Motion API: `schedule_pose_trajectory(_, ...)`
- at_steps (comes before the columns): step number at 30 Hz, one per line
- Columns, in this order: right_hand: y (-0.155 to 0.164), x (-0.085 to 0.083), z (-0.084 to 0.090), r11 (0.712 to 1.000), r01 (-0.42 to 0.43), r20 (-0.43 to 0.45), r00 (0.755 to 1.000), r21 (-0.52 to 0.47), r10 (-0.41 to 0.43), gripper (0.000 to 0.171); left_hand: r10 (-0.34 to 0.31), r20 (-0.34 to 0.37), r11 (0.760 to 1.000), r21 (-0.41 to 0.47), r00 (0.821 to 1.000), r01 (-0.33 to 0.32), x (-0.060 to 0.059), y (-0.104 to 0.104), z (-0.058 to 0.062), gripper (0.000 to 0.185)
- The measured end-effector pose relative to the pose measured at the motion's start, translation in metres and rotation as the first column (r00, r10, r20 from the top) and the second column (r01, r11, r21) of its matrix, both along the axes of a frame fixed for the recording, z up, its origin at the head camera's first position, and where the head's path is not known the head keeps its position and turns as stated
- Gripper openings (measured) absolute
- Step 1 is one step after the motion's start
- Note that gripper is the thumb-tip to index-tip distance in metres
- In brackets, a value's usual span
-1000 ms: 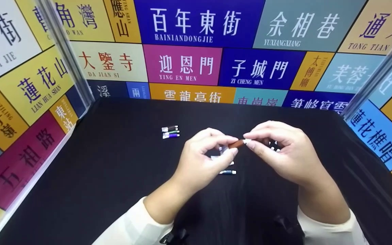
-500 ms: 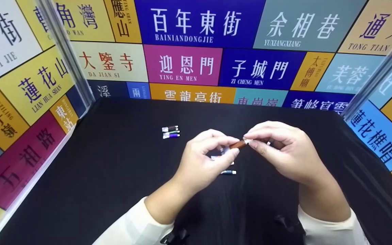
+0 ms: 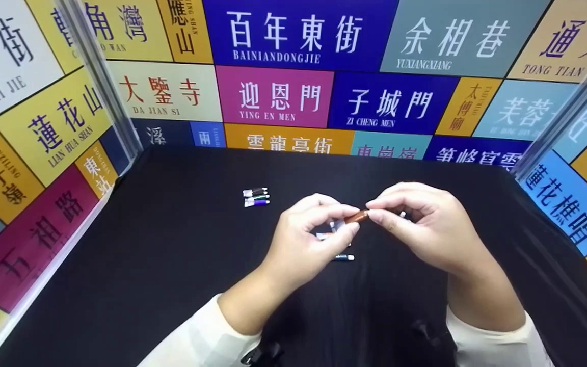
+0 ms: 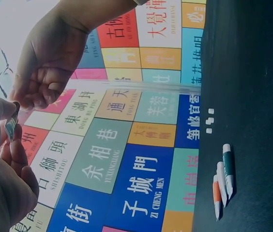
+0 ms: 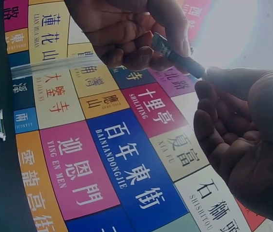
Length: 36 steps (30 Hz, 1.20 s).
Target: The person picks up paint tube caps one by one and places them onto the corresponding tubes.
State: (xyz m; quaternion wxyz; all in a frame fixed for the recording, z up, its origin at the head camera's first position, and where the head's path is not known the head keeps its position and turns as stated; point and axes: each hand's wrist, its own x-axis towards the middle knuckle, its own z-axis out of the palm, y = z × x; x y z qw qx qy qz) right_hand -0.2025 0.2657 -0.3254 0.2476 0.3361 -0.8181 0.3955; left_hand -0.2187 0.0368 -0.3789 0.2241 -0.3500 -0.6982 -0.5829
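Brown tube (image 3: pixel 356 216) between both hands' fingers (image 3: pixel 347 210).

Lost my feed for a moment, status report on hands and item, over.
Left hand and right hand both pinch the small brown tube above the black tablecloth. Three capped tubes lie far left, untouched. Nothing blocking.

Open black tabletop (image 3: pixel 161 285) toward 7 and 5 o'clock; three small tubes (image 3: pixel 256 197) obstruct at 10 o'clock, loose tubes (image 3: pixel 343 257) beneath the hands, printed walls (image 3: pixel 283 97) enclosing 9 through 3.
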Motion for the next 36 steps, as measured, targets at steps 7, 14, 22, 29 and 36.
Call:
schedule_pose_trajectory(7,-0.0032,-0.0001,-0.0023,0.997,0.047,0.065,0.997,-0.053,-0.044,0.019,-0.009,-0.008,1.000,-0.010,1.000,0.009,-0.0004,0.0008,-0.0014,0.017)
schedule_pose_trajectory(14,-0.0052,-0.0024,-0.0054,0.989,0.032,0.095,0.995,-0.146,-0.018,0.014,-0.023,0.014,0.999,-0.025,1.000,0.023,-0.0002,0.0016,-0.0013,0.021)
schedule_pose_trajectory(22,-0.0081,-0.0047,-0.0074,0.974,0.007,0.149,0.988,-0.227,0.028,0.012,-0.037,0.033,0.999,-0.027,0.999,0.038,0.0012,0.0019,-0.0011,0.022)
schedule_pose_trajectory(29,-0.0076,-0.0060,-0.0084,0.968,-0.010,0.160,0.986,-0.250,0.051,0.012,-0.055,0.055,0.998,-0.026,0.997,0.057,0.0024,0.0026,-0.0004,0.023)
schedule_pose_trajectory(36,-0.0054,-0.0069,-0.0084,0.945,-0.113,0.134,0.978,-0.306,0.160,0.005,-0.054,0.069,0.998,-0.029,0.996,0.056,0.0032,0.0022,0.0000,0.023)
